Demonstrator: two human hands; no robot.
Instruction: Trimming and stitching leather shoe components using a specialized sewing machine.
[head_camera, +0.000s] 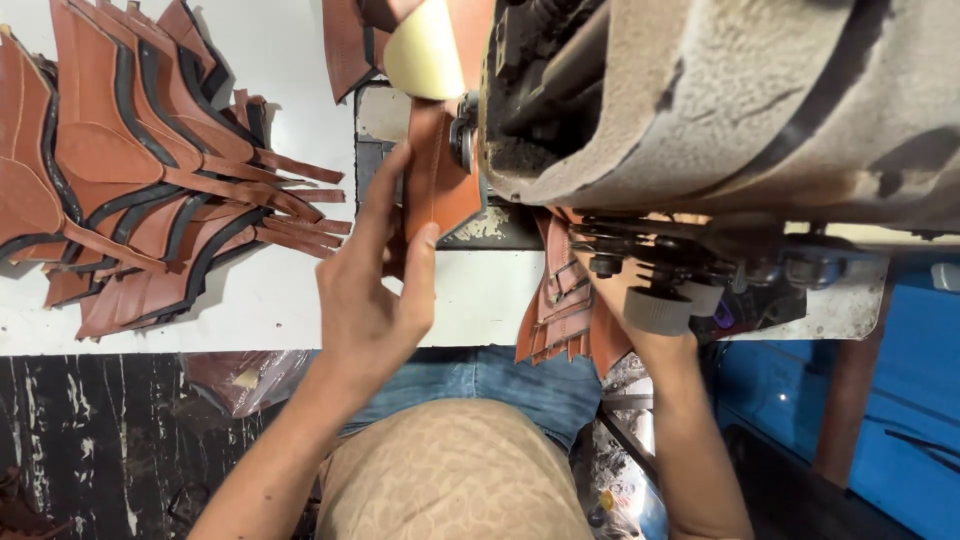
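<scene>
My left hand (372, 280) rests on the white table, its fingers and thumb pressed on a brown leather piece (436, 180) that lies flat under the sewing machine (700, 100). My right hand (625, 290) reaches in under the machine head and is mostly hidden behind it and a ribbed black knob (657, 310). It touches a bunch of brown leather pieces (560, 300) that hangs over the table's front edge. Whether it grips them cannot be seen.
A fanned pile of brown leather pieces with black trim (140, 170) covers the left of the white table (270, 300). More brown pieces and a cream one (425, 50) lie at the back. A blue surface (900, 400) is at the right, a dark marbled floor (90, 430) below.
</scene>
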